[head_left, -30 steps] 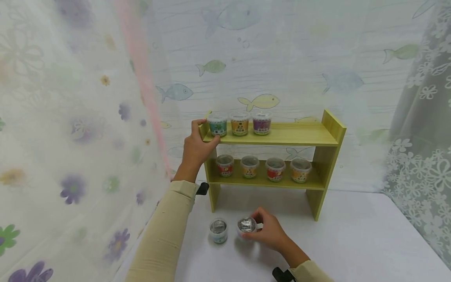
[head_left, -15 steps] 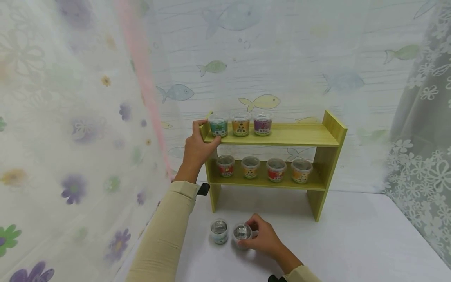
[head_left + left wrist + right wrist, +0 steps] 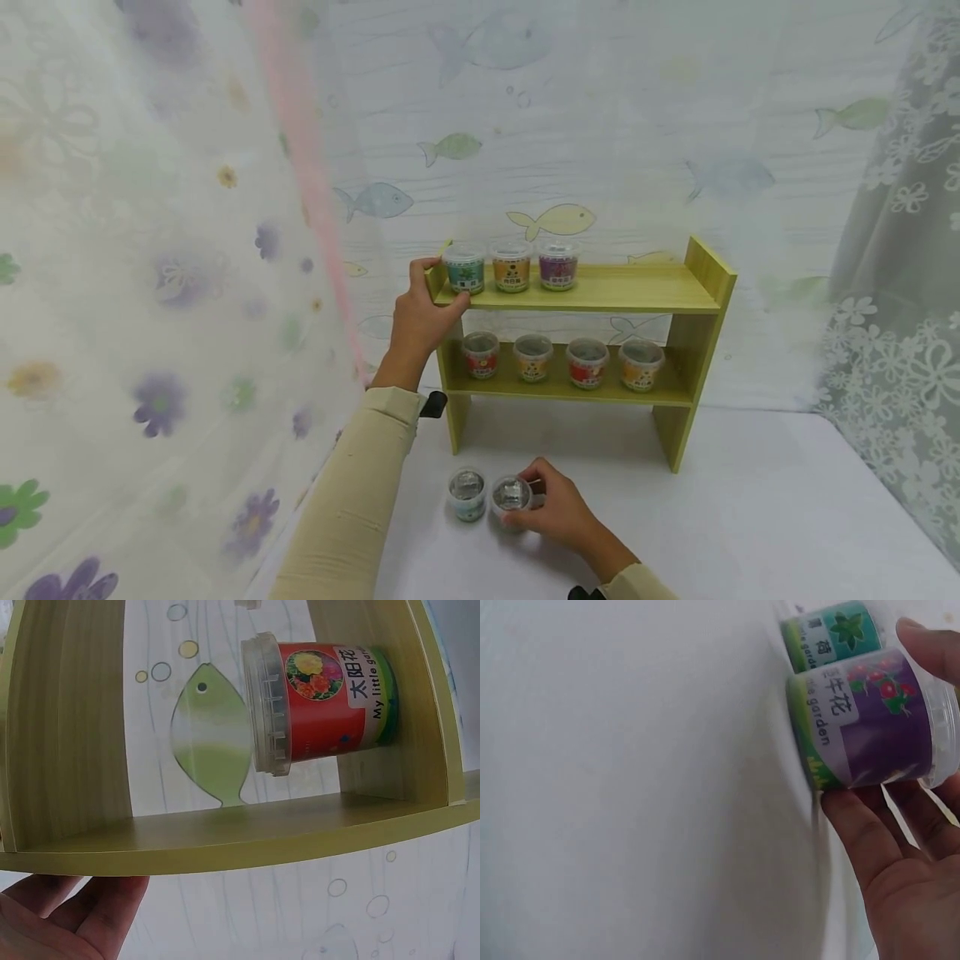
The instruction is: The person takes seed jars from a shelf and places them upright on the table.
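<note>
My left hand (image 3: 422,315) holds the upper left corner of a two-tier yellow-green wooden shelf (image 3: 622,287), thumb at the front edge below a teal cup (image 3: 466,273). In the left wrist view, fingers (image 3: 105,911) lie against the outside of its side panel. On the white table, my right hand (image 3: 558,508) holds a purple-labelled plastic planting cup (image 3: 885,724) with a clear lid between thumb and fingers. Close beside it on the left stands a teal-labelled cup (image 3: 468,497). From above, both table cups show silvery contents through their lids.
On the top tier, an orange cup (image 3: 512,271) and a purple cup (image 3: 558,270) stand beside the teal one. Several red and orange cups, including a red cup (image 3: 322,701), line the lower tier. Patterned curtains (image 3: 172,250) hang at the left and behind.
My right hand has moved left and slightly towards me with the purple-labelled cup, bringing it close to the teal-labelled cup on the table. My left hand has stayed at the shelf.
</note>
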The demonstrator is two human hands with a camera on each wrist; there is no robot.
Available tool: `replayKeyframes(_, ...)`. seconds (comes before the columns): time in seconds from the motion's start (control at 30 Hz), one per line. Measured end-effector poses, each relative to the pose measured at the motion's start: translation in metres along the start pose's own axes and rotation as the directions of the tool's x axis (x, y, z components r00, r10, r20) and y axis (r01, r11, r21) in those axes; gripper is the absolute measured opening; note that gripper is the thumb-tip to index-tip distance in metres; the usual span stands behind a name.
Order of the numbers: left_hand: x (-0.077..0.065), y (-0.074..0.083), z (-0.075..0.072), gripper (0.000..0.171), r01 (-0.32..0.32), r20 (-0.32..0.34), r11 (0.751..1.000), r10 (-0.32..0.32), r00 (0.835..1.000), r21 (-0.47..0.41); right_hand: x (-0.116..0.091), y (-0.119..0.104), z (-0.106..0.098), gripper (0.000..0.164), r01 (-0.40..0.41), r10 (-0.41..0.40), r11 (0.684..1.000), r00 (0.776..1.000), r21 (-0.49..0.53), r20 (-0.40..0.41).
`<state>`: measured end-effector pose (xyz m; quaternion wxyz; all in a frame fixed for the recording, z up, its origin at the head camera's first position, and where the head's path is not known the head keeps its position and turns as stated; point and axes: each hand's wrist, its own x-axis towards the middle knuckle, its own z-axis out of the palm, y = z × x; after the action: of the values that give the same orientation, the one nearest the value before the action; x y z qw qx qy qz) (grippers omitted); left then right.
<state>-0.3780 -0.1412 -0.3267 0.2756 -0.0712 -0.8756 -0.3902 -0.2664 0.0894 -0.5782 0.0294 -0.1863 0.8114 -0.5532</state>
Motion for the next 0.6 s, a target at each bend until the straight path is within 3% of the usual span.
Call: replayKeyframes(0.6, -0.0014, 0.0005, 0.0002, 0.069, -0.008, -0.011, 1.0, 0.008, 1.0, -0.006, -0.0007, -0.0004, 0.0036, 0.062, -0.027, 0.028, 0.999, 1.0, 0.026, -0.001)
